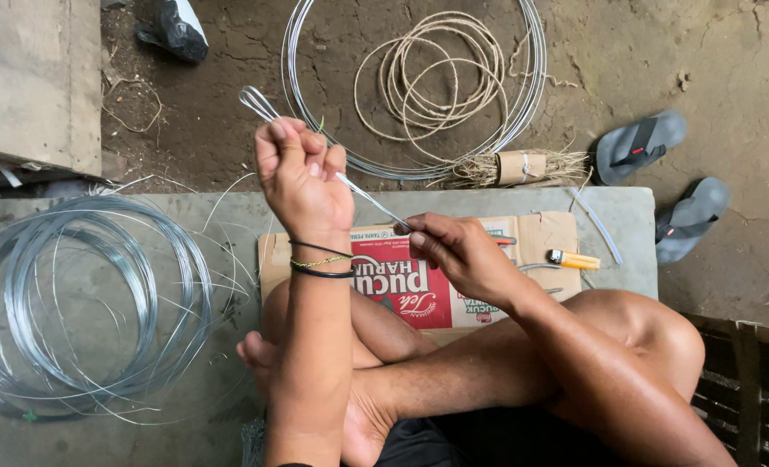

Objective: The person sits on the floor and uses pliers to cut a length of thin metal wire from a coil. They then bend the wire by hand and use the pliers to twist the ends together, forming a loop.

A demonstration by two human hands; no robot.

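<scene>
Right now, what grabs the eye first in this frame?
The two hands at centre: the left hand is raised and fisted around a folded strand of silver wire, while the right hand pinches its other end over a flattened red and white cardboard box. Next, the big coil of shiny wire on the grey slab at left. On the dirt floor beyond lie a wire hoop ringing a loop of twine, and two grey sandals at right.

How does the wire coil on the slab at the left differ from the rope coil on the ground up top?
The shiny grey metal wire coil lies on the concrete slab; the tan fibre rope coil lies on the dirt ground. The wire coil has many tight loops with stray ends sticking out; the rope coil has fewer, looser loops. Both lie flat, untouched by either hand.
</scene>
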